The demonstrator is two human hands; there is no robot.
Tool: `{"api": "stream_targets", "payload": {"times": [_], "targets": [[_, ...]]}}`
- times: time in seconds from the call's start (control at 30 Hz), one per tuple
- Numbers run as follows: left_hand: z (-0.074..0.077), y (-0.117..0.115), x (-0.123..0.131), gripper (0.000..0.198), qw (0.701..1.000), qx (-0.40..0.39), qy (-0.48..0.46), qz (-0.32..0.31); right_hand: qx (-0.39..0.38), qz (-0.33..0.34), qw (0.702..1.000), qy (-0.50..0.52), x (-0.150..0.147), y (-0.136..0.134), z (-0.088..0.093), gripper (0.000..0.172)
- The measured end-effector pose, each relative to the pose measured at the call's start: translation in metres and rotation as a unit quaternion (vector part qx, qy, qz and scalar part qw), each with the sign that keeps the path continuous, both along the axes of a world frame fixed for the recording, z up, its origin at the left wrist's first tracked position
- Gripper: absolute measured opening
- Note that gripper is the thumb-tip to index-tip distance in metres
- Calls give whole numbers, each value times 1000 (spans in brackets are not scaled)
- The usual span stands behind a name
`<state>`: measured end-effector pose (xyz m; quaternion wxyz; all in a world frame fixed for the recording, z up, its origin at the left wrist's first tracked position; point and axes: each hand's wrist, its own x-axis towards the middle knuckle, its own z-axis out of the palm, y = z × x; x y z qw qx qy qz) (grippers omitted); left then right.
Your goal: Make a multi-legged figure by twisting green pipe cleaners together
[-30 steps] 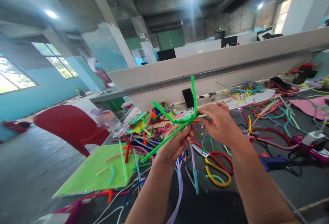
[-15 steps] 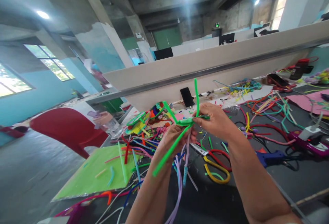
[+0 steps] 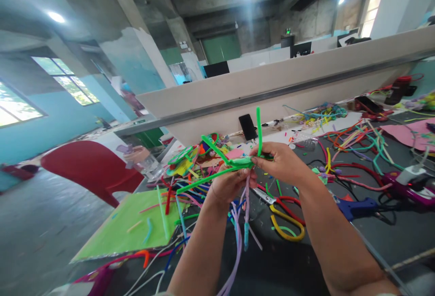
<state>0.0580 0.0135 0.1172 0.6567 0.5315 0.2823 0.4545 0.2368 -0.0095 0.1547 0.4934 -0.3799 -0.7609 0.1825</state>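
Note:
Both hands work on bright green pipe cleaners (image 3: 204, 178), held above the middle of the dark table. My left hand (image 3: 228, 183) is closed around their bundled part, with long green ends sticking out to the left. My right hand (image 3: 277, 162) pinches the bundle's right side with thumb and fingers; one green end rises upright there. A lilac pipe cleaner stem (image 3: 247, 196) with a light blue wrapped tip hangs below my left hand. Scissors (image 3: 287, 230) with red and yellow handles lie just below my right hand.
A green sheet (image 3: 118, 230) with loose pieces lies left, near a red chair (image 3: 91, 169) and a clear bottle (image 3: 144, 162). A black phone (image 3: 247, 127) leans at the partition. A blue glue gun (image 3: 360, 207), cables and a purple power strip (image 3: 413, 191) are right.
The long green end that pointed down toward me has swung up and left, now nearly level. My two hands stay close together on the bundle.

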Motion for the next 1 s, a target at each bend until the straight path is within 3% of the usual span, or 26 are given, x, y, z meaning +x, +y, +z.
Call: {"api": "stream_targets", "payload": {"times": [0.4,0.73,1.0], "targets": [[-2,3,-8,24,999,-21,24,3,-11,-13,1000,-18,-4,3,-1,15],[1,0,-10,23,995,31,75,65,-26,-28,999,-38,-7,7,-4,15],[0,0,-11,21,995,63,70,23,-30,-3,999,-44,-7,9,-5,13]]}}
